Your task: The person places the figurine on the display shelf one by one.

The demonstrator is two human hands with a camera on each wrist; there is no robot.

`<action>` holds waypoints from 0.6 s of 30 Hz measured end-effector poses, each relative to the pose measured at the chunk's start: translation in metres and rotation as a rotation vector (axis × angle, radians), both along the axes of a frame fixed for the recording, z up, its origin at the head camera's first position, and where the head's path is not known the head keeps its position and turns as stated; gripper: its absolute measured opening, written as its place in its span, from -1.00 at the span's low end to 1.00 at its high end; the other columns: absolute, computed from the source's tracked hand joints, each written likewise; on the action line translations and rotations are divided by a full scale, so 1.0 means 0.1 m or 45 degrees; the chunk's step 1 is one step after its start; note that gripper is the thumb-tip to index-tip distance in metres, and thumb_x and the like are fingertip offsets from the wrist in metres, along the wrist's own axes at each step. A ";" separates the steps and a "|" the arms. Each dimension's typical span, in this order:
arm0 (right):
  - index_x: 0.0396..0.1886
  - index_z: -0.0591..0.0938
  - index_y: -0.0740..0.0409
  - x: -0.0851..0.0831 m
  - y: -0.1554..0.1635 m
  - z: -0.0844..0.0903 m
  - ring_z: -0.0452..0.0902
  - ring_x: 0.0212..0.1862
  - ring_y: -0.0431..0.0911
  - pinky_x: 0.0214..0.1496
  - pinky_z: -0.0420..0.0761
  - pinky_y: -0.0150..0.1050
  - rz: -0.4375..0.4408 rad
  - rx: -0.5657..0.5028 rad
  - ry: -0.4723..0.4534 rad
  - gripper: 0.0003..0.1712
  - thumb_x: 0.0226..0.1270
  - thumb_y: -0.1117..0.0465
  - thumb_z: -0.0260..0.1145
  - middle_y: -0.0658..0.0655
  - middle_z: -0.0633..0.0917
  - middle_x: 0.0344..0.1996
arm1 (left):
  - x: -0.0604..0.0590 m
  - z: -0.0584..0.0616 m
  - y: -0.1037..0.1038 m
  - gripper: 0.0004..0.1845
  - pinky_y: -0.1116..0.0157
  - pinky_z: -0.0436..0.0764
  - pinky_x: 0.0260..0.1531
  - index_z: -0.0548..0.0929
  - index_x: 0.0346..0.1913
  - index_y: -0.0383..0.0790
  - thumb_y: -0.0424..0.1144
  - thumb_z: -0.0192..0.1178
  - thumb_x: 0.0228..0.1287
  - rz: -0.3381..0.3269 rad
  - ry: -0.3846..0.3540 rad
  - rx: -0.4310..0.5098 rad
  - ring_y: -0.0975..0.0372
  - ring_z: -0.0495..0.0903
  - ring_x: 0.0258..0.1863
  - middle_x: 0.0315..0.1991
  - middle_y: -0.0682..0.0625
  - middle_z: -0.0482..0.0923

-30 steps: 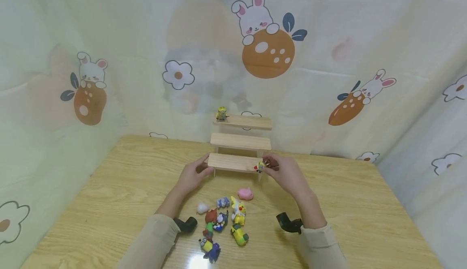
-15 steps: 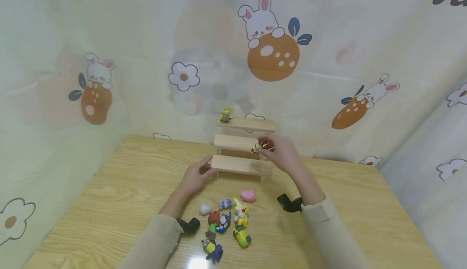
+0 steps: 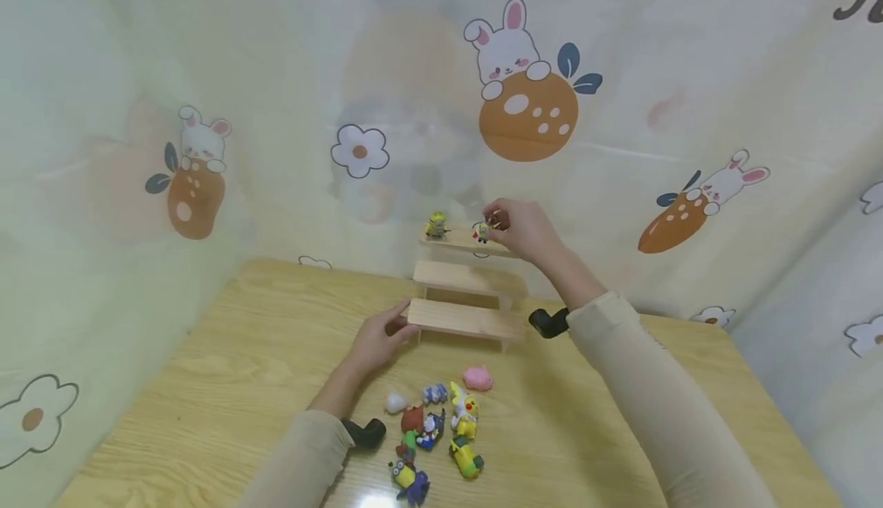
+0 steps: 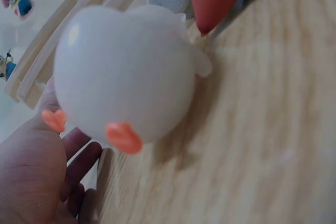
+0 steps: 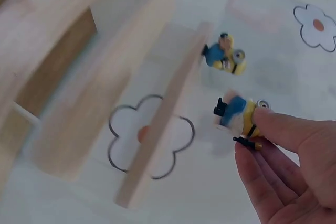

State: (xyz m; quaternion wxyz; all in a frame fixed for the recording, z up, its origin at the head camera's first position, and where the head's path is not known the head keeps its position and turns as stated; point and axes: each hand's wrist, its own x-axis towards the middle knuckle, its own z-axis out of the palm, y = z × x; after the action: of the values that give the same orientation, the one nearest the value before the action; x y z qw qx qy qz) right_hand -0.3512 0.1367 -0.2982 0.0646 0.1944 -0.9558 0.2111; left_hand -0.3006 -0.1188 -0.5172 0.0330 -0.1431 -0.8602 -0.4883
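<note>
A printed backdrop (image 3: 207, 71) of rabbits, carrots and flowers hung behind a wooden table (image 3: 207, 385). At the table's far edge stood a three-tier wooden display stand (image 3: 464, 287), its steps rising toward the backdrop.

The left hand (image 3: 378, 339) rested at the left end of the lowest step, fingers curled round its edge and holding it. The right hand (image 3: 522, 228) was raised to the top step and pinched a small yellow minion figure (image 3: 482, 231) between thumb and fingertips; the right wrist view showed the figure in blue overalls, held just beside the top step's edge, though whether it touched the wood was hard to tell from either view. Another minion figure (image 3: 436, 225) stood upright on the left part of that same step, near the held one but apart from it.

On the table in front of the stand lay a loose cluster of small toys (none of them touched by either hand): a pink pig figure (image 3: 477, 378) nearest the stand, a yellow Pikachu figure (image 3: 465, 408), a small white round figure (image 3: 395, 402) at the cluster's left, and a minion figure lying down (image 3: 408, 481) at the near end.
</note>
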 end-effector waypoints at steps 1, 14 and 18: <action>0.07 0.57 0.19 -0.03 -0.02 0.02 0.62 -0.05 0.03 0.01 0.58 -0.06 -0.005 0.011 0.001 -0.61 0.25 0.21 0.35 0.18 0.70 -0.08 | 0.00 -0.01 0.00 -0.28 0.02 0.41 0.23 0.31 0.40 -0.07 0.10 0.20 0.22 0.000 -0.002 0.004 0.07 0.57 0.06 -0.07 -0.04 0.68; 0.10 0.58 0.17 -0.30 -0.28 -0.02 0.58 -0.01 0.02 0.09 0.52 -0.07 0.030 0.127 -0.010 -0.61 0.27 0.23 0.32 0.16 0.69 -0.08 | 0.02 -0.02 -0.01 -0.28 0.00 0.36 0.27 0.33 0.39 -0.03 0.11 0.22 0.18 0.023 -0.010 0.011 0.04 0.56 0.09 -0.07 -0.05 0.68; 0.10 0.57 0.20 -0.34 -0.34 -0.04 0.58 0.02 0.03 0.11 0.53 -0.07 0.060 0.146 0.000 -0.60 0.27 0.26 0.31 0.18 0.67 -0.03 | 0.00 -0.03 0.01 -0.28 0.00 0.38 0.26 0.33 0.39 -0.02 0.12 0.22 0.18 0.022 -0.010 0.017 0.04 0.56 0.09 -0.05 -0.05 0.68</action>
State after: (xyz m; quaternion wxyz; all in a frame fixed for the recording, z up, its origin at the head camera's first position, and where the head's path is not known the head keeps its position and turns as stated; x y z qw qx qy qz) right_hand -0.3850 0.1031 -0.3024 0.0483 0.2203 -0.9614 0.1575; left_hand -0.3002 -0.1177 -0.5203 0.0346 -0.1336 -0.8583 -0.4943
